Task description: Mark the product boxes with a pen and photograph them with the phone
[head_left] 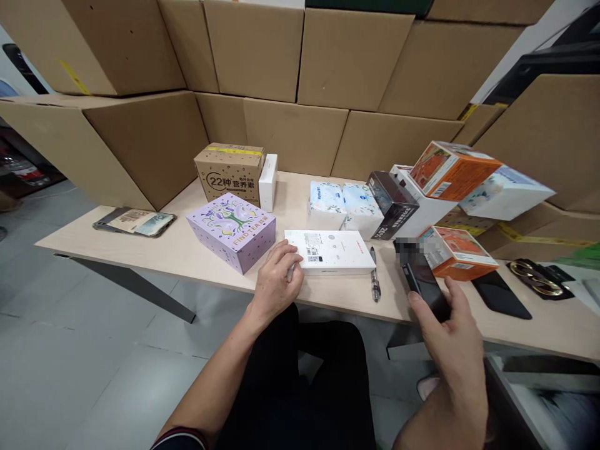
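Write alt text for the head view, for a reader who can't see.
A person's left hand touches the left end of a flat white box on a desk while the right hand holds a black object. A purple box sits left of the white one, a pen at its right; cardboard panels stand behind.

Using the flat white box (328, 250) as clock centre: decent lane at 11, between the purple box (232, 228) and tissue packs (326, 199), till the cardboard wall (281, 134). Tissues block 12 to 1, left hand (279, 272) clogs 8. Thin tabletop (332, 286) strip at 6. Around 3–4, pen (374, 275), then the right hand (452, 337) with a dark object (429, 284), so that's tight.
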Demonstrator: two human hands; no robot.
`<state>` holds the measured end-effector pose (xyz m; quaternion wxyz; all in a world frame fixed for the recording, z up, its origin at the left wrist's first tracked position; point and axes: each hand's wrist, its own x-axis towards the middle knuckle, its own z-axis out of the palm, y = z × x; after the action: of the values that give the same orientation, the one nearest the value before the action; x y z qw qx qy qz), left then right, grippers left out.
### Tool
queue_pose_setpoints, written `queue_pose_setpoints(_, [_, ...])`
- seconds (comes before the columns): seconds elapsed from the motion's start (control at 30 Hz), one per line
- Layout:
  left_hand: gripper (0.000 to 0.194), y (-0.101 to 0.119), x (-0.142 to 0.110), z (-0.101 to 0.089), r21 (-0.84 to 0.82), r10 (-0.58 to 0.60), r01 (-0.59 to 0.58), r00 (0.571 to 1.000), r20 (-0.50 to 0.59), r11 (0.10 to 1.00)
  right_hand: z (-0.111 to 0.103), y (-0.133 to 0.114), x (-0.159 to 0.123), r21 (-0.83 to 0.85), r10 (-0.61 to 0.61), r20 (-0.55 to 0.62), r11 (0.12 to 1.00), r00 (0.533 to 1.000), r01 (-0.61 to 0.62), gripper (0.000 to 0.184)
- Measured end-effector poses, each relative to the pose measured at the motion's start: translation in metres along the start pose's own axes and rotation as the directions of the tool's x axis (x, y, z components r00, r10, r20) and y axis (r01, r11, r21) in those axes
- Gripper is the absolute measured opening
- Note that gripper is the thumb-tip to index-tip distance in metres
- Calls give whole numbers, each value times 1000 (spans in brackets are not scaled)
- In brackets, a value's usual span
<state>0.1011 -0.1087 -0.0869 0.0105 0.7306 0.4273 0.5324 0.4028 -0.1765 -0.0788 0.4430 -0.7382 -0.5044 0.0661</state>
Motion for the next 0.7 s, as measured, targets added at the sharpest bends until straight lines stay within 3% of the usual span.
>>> queue_pose_setpoints(0.07, [19,0,0,0,7,4,-4,1000,-4,1000,-3,-13,-9,293,140,-25,948,990,-127,86])
queue_pose_setpoints(0.13, [19,1,0,0,11,7,-7,1000,-6,1000,-4,-31,-19,572,214,42,796,976,-199,80])
queue_pose_setpoints(0.2, [19,1,0,1,15,7,-7,1000,-9,1000,1,-48,-29,750,206,194,599,959,-281,75])
queue_pose_setpoints(0.3, [19,1,1,1,16,4,-4,1000,-14,1000,17,-66,-43,833,102,433,333,895,-441,68])
queue_pose_setpoints(0.37, [19,1,1,0,10,4,-3,1000,-12,1000,33,-73,-52,813,9,554,211,832,-543,61])
queue_pose_setpoints(0.47, [21,1,1,-1,-5,7,-7,1000,2,1000,55,-81,-62,756,-140,655,129,743,-642,54])
queue_pose_setpoints(0.53, [22,1,1,-2,-17,15,-15,1000,5,1000,65,-86,-65,732,-200,678,106,707,-673,53])
queue_pose_setpoints(0.7, [29,1,0,-2,-49,7,-6,1000,14,999,74,-90,-62,717,-217,691,80,689,-693,53])
